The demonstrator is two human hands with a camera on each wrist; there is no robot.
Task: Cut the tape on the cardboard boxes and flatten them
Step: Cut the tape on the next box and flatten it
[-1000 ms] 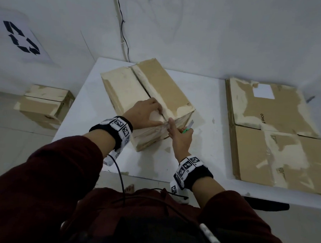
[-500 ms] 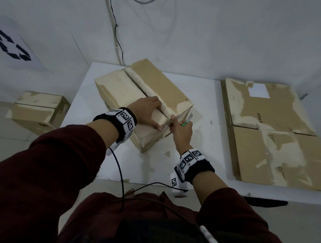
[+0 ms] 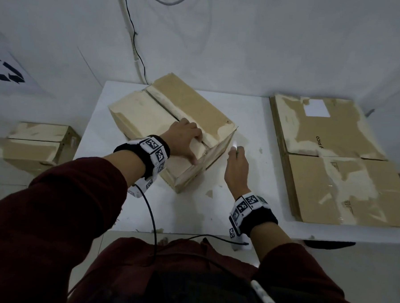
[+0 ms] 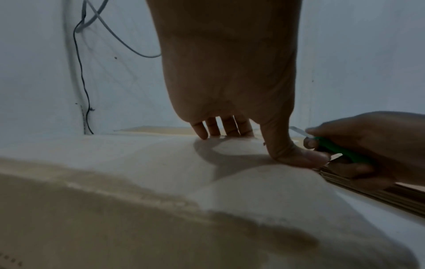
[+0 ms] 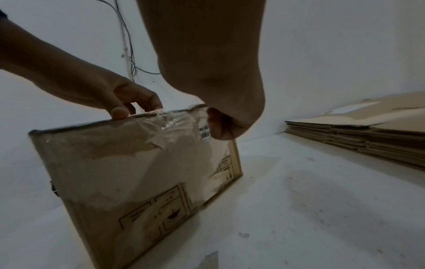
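A taped cardboard box point(image 3: 196, 109) stands at an angle on the white table point(image 3: 249, 200). Its top seam shows as a dark slit. My left hand point(image 3: 181, 138) rests on the box top near the front edge, fingertips at the seam and thumb point(image 4: 299, 156) pressing by the edge. My right hand point(image 3: 236, 167) hovers just right of the box's near corner, apart from it, and grips a green-handled knife point(image 4: 338, 151) with its blade point(image 3: 234, 146) pointing up and away. Torn clear tape point(image 5: 165, 127) clings to the box's front face point(image 5: 138, 172).
A stack of flattened cardboard point(image 3: 333, 158) fills the table's right side. Another taped box point(image 3: 37, 147) sits on the floor to the left. A cable point(image 3: 135, 43) runs down the back wall. Small cardboard scraps point(image 3: 209, 193) lie on the table.
My right hand has drawn the knife off the seam at the box's front edge and moved right, clear of the box. My left hand stays on the box top.
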